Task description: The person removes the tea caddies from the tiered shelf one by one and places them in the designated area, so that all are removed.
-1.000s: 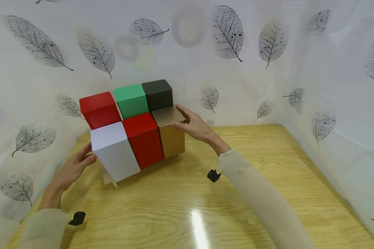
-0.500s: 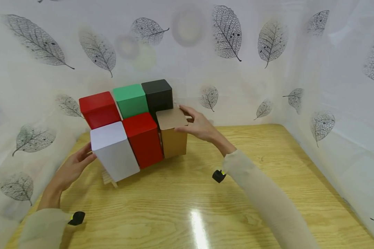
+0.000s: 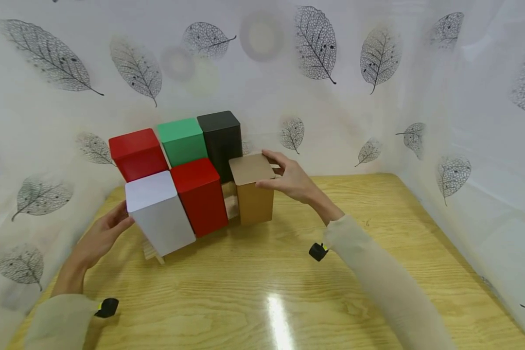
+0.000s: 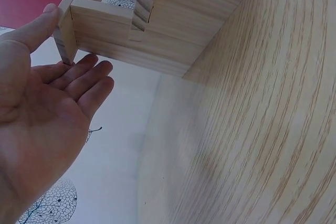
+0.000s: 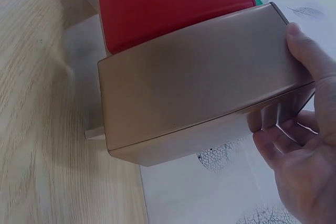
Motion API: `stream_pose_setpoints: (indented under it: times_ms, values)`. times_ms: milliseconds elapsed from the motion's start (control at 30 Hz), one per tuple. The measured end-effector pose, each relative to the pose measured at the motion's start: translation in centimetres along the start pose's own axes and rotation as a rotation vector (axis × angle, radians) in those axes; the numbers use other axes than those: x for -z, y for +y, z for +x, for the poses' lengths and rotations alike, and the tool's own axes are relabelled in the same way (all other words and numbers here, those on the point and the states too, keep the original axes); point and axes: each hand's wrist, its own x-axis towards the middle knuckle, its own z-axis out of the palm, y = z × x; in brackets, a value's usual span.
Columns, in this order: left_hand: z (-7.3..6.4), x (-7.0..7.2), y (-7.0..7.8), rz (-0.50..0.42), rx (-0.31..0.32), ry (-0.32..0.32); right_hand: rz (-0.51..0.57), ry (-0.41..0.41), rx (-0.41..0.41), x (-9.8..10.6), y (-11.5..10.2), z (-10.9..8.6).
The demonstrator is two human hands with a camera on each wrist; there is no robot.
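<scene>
Nearest, a light wood-grained table (image 3: 227, 296) with a bright streak of reflected light; above it, two pale sleeves (image 3: 385, 282), a small black device (image 3: 318, 252) at each wrist. The left hand (image 3: 98, 240), thumb and fingers slightly parted, pinches the end of a pale, visibly grained wooden rack (image 4: 189, 19), largely hidden by the boxes. Front row, left to right: a smooth white box (image 3: 162, 214), leaning; a glossy front red box (image 3: 201, 199) beside it; and, beyond a narrow gap showing bare wood, a tan box (image 3: 254, 194) with a metallic sheen. The right hand (image 3: 293, 180), partly spread, grips the tan box near its top, thumb and fingers on different faces; whether its base rests on the rack cannot be told. Behind, partly screened by the front row: a rear red box (image 3: 140, 155), a green box (image 3: 183, 141) and a black box (image 3: 220, 138). All six have flat, closed tops; contents hidden. Farthest, a whitish, leaf-printed sheet (image 3: 262, 97).
</scene>
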Motion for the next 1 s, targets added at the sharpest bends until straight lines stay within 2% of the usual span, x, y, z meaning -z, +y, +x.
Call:
stream_pose_setpoints:
  times_ms: [267,500,1000]
  values:
    - [1.7,0.7,-0.9,-0.027,0.019,-0.02,-0.035,0.068,-0.017,1.8,0.8,-0.8]
    - [3.3,1.4,-2.0,-0.025,-0.003,-0.029,-0.095,0.145,-0.063,3.6,1.5,-1.7]
    - [3.5,1.6,-2.4,-0.025,-0.011,-0.032,-0.142,0.283,-0.158,7.8,2.7,-4.7]
